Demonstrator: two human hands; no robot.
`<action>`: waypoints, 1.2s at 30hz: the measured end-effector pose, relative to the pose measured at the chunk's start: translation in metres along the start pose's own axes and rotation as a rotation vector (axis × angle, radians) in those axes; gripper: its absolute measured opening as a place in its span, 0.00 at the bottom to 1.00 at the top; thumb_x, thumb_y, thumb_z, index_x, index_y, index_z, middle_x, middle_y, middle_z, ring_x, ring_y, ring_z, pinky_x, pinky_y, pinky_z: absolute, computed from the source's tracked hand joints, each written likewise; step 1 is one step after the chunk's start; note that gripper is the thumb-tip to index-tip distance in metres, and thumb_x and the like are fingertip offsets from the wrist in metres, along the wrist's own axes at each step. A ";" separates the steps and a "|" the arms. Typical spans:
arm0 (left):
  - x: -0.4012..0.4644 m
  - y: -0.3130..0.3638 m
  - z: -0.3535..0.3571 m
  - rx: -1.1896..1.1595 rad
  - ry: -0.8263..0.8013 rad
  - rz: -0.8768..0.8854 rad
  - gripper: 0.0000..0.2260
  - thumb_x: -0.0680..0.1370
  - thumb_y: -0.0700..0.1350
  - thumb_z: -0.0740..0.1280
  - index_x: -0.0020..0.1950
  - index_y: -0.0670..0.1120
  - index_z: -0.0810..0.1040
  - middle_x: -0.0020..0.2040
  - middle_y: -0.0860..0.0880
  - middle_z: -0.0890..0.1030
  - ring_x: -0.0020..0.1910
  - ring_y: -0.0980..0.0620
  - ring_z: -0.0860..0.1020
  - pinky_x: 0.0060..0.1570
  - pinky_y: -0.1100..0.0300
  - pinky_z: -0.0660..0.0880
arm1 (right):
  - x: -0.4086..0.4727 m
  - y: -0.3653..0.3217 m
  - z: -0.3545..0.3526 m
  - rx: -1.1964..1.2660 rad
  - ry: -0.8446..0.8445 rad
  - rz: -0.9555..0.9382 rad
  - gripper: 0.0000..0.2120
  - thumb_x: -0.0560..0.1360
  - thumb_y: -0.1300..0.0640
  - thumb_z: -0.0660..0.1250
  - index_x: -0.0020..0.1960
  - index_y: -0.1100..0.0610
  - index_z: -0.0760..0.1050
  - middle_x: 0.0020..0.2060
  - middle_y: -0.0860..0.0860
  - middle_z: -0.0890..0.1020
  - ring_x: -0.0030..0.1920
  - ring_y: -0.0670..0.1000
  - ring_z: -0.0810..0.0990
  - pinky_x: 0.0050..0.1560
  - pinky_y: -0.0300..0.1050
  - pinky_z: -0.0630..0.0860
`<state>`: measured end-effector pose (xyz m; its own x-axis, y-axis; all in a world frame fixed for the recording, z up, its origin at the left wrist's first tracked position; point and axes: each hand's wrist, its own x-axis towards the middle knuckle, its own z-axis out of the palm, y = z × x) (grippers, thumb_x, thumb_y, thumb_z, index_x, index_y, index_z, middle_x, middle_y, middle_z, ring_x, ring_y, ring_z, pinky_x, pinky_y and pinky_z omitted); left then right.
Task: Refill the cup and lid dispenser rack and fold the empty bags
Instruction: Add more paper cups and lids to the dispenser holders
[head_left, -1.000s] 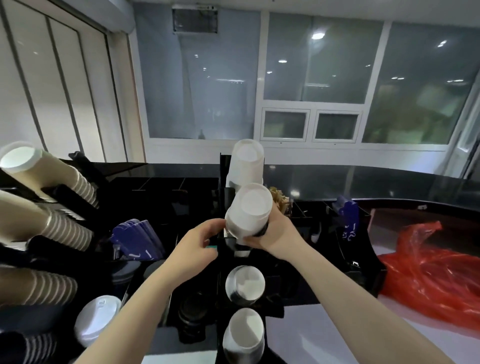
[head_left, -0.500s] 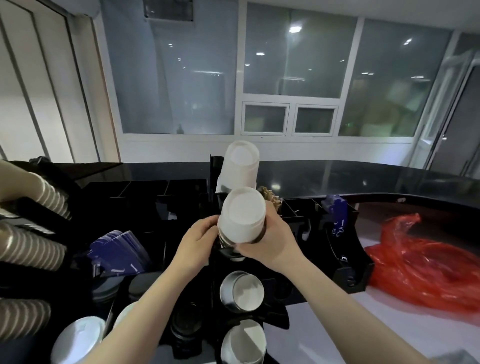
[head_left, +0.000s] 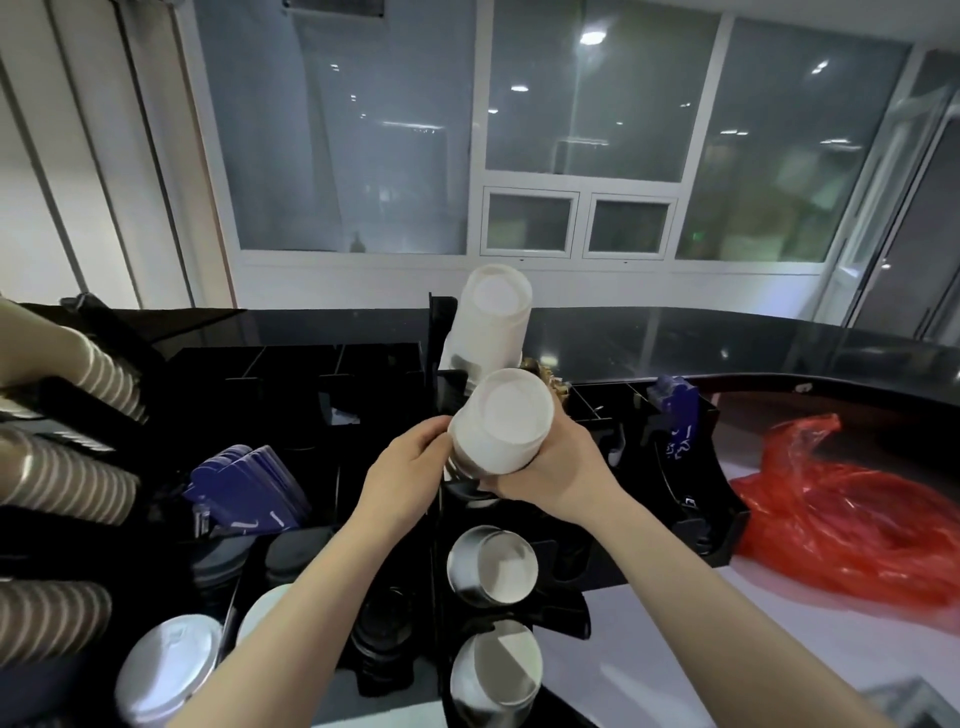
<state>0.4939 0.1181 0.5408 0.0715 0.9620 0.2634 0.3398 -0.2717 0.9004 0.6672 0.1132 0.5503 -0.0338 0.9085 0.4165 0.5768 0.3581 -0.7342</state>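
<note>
Both hands meet at a stack of white cups (head_left: 500, 422) held at the second opening from the top of the black dispenser rack (head_left: 435, 332), its flat end facing the camera. The right hand (head_left: 551, 467) wraps the stack from below and the right, fingers curled round it, while the left hand (head_left: 406, 470) has its fingers pressed and curled against the stack's left side; how far the stack sits inside the opening is hidden by the hands. Just above, another white stack (head_left: 491, 317) juts from the top slot. Below the hands two lower slots (head_left: 492, 565) show cup ends in metal rings. To the left, ribbed paper cups (head_left: 62, 480) lie in horizontal rows, with blue sleeves (head_left: 249, 486) between them and the rack. A crumpled red plastic bag (head_left: 852, 525) lies on the bench (head_left: 649, 654) to the right, well apart from the hands.
</note>
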 end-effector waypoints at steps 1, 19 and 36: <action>0.001 0.002 -0.001 0.010 -0.004 -0.019 0.12 0.72 0.57 0.57 0.45 0.75 0.75 0.47 0.72 0.79 0.53 0.67 0.75 0.56 0.59 0.71 | 0.000 0.000 0.000 0.006 0.002 0.005 0.42 0.48 0.32 0.76 0.53 0.18 0.54 0.51 0.20 0.70 0.52 0.22 0.68 0.44 0.28 0.68; -0.035 0.037 -0.014 -0.124 -0.014 0.284 0.19 0.78 0.39 0.62 0.60 0.62 0.74 0.59 0.62 0.79 0.61 0.64 0.75 0.57 0.69 0.72 | -0.036 -0.042 -0.048 0.341 -0.018 -0.213 0.26 0.63 0.53 0.79 0.59 0.46 0.76 0.52 0.40 0.82 0.56 0.41 0.79 0.50 0.32 0.75; -0.082 0.007 -0.002 0.025 -0.263 0.374 0.36 0.62 0.55 0.77 0.65 0.70 0.66 0.63 0.64 0.75 0.62 0.62 0.74 0.56 0.68 0.73 | -0.104 -0.022 -0.046 0.456 -0.234 -0.039 0.28 0.63 0.55 0.79 0.59 0.39 0.75 0.55 0.43 0.82 0.58 0.46 0.79 0.50 0.38 0.78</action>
<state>0.4891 0.0374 0.5264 0.4282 0.7726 0.4687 0.2672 -0.6037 0.7511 0.6956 0.0011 0.5479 -0.2602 0.8979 0.3550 0.1582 0.4024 -0.9017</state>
